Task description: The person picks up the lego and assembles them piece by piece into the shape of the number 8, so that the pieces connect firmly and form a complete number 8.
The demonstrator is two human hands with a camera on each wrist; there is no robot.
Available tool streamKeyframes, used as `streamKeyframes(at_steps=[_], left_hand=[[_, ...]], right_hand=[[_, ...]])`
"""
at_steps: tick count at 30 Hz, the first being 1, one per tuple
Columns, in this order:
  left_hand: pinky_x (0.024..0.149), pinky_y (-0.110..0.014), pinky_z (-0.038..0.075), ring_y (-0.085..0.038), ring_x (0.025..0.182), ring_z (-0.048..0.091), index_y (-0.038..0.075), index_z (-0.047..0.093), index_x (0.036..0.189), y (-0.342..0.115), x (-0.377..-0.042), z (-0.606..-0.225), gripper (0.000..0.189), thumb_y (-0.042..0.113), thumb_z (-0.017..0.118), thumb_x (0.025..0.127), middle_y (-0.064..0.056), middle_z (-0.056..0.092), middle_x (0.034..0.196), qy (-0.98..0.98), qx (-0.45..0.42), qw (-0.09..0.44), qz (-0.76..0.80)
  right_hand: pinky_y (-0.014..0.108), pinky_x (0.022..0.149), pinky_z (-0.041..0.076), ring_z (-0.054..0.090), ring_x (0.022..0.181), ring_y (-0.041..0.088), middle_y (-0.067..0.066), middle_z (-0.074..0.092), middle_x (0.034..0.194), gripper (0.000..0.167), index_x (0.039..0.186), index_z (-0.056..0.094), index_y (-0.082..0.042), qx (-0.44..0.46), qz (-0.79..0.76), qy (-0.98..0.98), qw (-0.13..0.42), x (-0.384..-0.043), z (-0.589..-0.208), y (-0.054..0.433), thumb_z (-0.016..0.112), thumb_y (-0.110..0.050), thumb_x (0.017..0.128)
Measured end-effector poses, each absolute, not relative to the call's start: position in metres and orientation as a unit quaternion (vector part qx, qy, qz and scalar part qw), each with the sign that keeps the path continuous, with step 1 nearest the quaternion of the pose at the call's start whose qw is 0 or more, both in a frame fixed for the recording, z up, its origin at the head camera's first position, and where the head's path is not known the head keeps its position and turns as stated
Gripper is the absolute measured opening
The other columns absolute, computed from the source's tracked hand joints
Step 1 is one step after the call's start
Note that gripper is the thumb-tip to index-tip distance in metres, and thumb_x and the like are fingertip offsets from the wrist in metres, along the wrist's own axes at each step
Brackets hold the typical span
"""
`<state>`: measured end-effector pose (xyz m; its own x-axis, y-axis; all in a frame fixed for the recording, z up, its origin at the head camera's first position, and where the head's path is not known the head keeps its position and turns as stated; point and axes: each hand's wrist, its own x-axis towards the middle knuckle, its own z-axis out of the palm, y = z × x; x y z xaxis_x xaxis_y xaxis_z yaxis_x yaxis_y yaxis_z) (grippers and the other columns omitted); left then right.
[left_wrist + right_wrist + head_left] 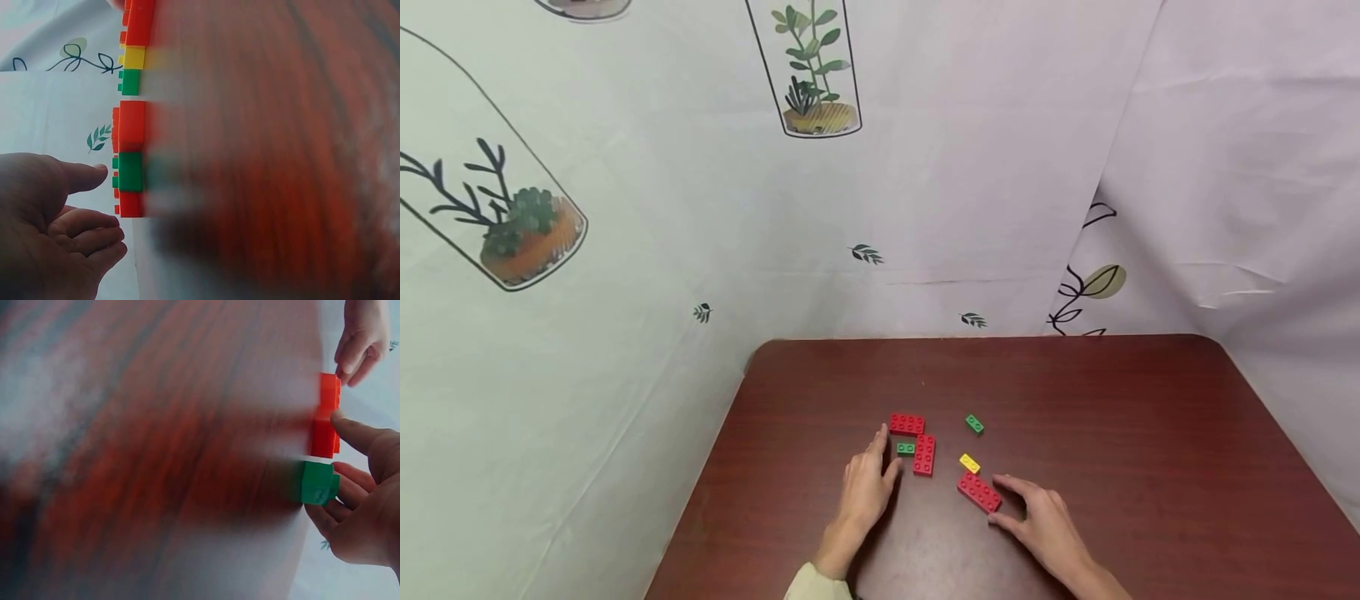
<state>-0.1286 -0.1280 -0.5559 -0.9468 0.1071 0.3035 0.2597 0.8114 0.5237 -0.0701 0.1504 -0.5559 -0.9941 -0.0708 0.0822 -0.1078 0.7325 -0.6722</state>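
In the head view, your left hand (pixel 867 490) rests at the left of the bricks on the dark table (pixel 1120 433), fingers extended, thumb apart, holding nothing. Its fingertips lie just beside the far red brick (pixel 907 425), at the hand's 1 o'clock; the inner green brick (pixel 906 448) sits between 1 and 2, beside the lengthwise red brick (pixel 924 455) at 2. Your right hand (pixel 1048 527) has thumb and forefinger spread wide about the near end of the slanted red brick (pixel 979 492), at its 10 o'clock; you cannot tell whether they touch it. The yellow brick (pixel 970 463) sits just beyond that brick, toward 11, and the outer green brick (pixel 974 424) lies at the yellow one's 12. In the left wrist view, your hand at 8 o'clock is loosely open, and the bricks line up from 11 to 8. In the right wrist view, your thumb overlaps red at 3 o'clock and your fingers show behind a green block (pixel 315 483) just below; contact is unclear.
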Motion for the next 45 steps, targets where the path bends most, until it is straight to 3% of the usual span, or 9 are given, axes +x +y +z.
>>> streamKeyframes(at_steps=[8, 15, 18, 22, 27, 31, 45], left_hand=[[0.075, -0.048, 0.063, -0.029, 0.082, 0.075, 0.0, 0.062, 0.147, -0.125, -0.1289, -0.5556, 0.057, 0.009, 0.083, 0.094, -0.022, 0.074, 0.125, -0.938, -0.089, 0.123, -0.311], [0.076, -0.047, 0.063, -0.025, 0.083, 0.075, 0.003, 0.066, 0.144, -0.1232, -0.1303, -0.5556, 0.052, 0.01, 0.082, 0.095, -0.018, 0.073, 0.128, -0.938, -0.093, 0.118, -0.314], [0.074, -0.047, 0.062, -0.019, 0.07, 0.068, 0.005, 0.067, 0.144, -0.123, -0.1303, -0.5558, 0.05, 0.01, 0.081, 0.096, -0.016, 0.073, 0.129, -0.938, -0.089, 0.109, -0.317], [0.078, -0.048, 0.062, -0.015, 0.071, 0.065, 0.007, 0.068, 0.143, -0.1228, -0.13, -0.5559, 0.049, 0.01, 0.081, 0.096, -0.014, 0.073, 0.131, -0.939, -0.084, 0.1, -0.319], [0.089, -0.052, 0.062, -0.023, 0.093, 0.076, 0.005, 0.069, 0.141, -0.1239, -0.1289, -0.5565, 0.048, 0.009, 0.082, 0.095, -0.011, 0.073, 0.132, -0.937, -0.086, 0.098, -0.324], [0.091, -0.052, 0.061, -0.031, 0.11, 0.074, 0.004, 0.069, 0.139, -0.1256, -0.1276, -0.5569, 0.048, 0.008, 0.082, 0.094, -0.01, 0.075, 0.128, -0.936, -0.088, 0.101, -0.327], [0.084, -0.048, 0.063, -0.031, 0.108, 0.075, 0.004, 0.076, 0.129, -0.1302, -0.1204, -0.5555, 0.04, 0.008, 0.086, 0.09, -0.006, 0.081, 0.11, -0.937, -0.093, 0.101, -0.322]], right_hand=[[0.051, 0.093, 0.059, 0.074, 0.11, 0.032, 0.011, 0.078, 0.114, 0.046, 0.118, 0.08, -0.007, 0.049, 0.365, -0.929, 0.038, -0.071, -0.5561, 0.1485, 0.097, -0.012, 0.075], [0.049, 0.091, 0.061, 0.076, 0.107, 0.03, 0.009, 0.079, 0.111, 0.042, 0.115, 0.081, -0.009, 0.05, 0.365, -0.929, 0.044, -0.0711, -0.5564, 0.148, 0.096, -0.008, 0.076], [0.049, 0.091, 0.061, 0.076, 0.107, 0.029, 0.008, 0.08, 0.11, 0.041, 0.115, 0.081, -0.009, 0.051, 0.367, -0.928, 0.049, -0.0709, -0.5567, 0.148, 0.095, -0.007, 0.077], [0.048, 0.091, 0.061, 0.076, 0.107, 0.028, 0.007, 0.08, 0.11, 0.04, 0.115, 0.082, -0.01, 0.053, 0.37, -0.926, 0.049, -0.0706, -0.556, 0.1479, 0.095, -0.006, 0.078], [0.046, 0.09, 0.061, 0.076, 0.106, 0.026, 0.004, 0.08, 0.11, 0.039, 0.116, 0.082, -0.013, 0.053, 0.372, -0.926, 0.031, -0.07, -0.5544, 0.1473, 0.094, -0.007, 0.08], [0.045, 0.089, 0.062, 0.076, 0.107, 0.024, 0.002, 0.08, 0.11, 0.039, 0.117, 0.082, -0.014, 0.055, 0.372, -0.926, 0.021, -0.0699, -0.5543, 0.1466, 0.093, -0.007, 0.081], [0.044, 0.09, 0.062, 0.075, 0.109, 0.022, 0.003, 0.079, 0.117, 0.038, 0.119, 0.081, -0.016, 0.087, 0.363, -0.928, 0.014, -0.0711, -0.5556, 0.1456, 0.091, -0.008, 0.083]])
